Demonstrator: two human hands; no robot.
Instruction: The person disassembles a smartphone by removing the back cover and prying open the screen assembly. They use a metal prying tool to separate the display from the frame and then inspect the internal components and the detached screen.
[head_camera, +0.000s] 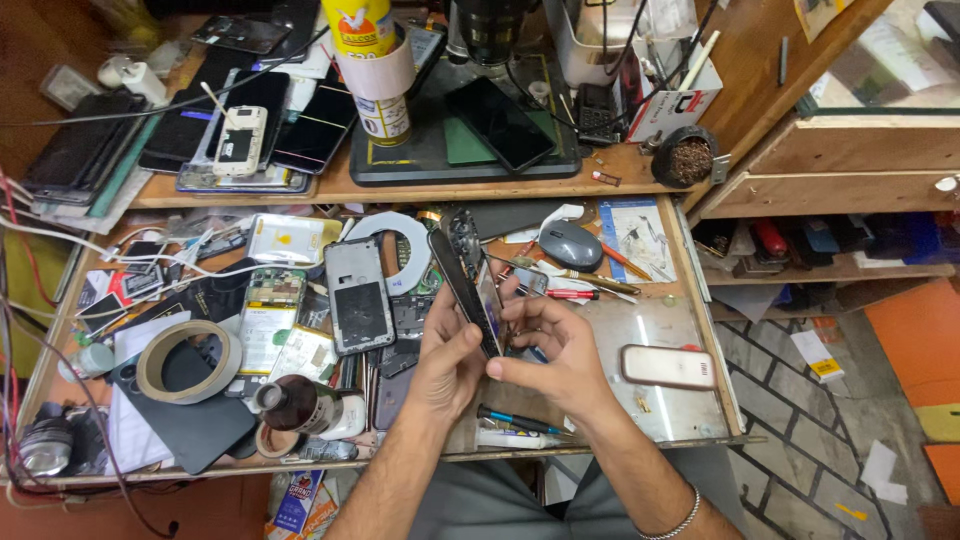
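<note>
- The cluttered wooden workbench fills the view, its upper shelf at 12 o'clock carrying several dark phones and a yellow spray can.
- An opened phone, held on edge at the centre of the view, tilts from 11 o'clock down toward 5 o'clock.
- The left hand grips its lower end from 8 o'clock, fingers closed around the edge.
- The right hand pinches the same end from 4 o'clock, thumb and forefinger pressed on the frame.
- A grey phone back shell lies just beside, at 9 o'clock.
- A roll of tape sits farther out at 9 o'clock.
- A grey mouse rests at 1 o'clock.
- A small pale phone lies at 3 o'clock.
</note>
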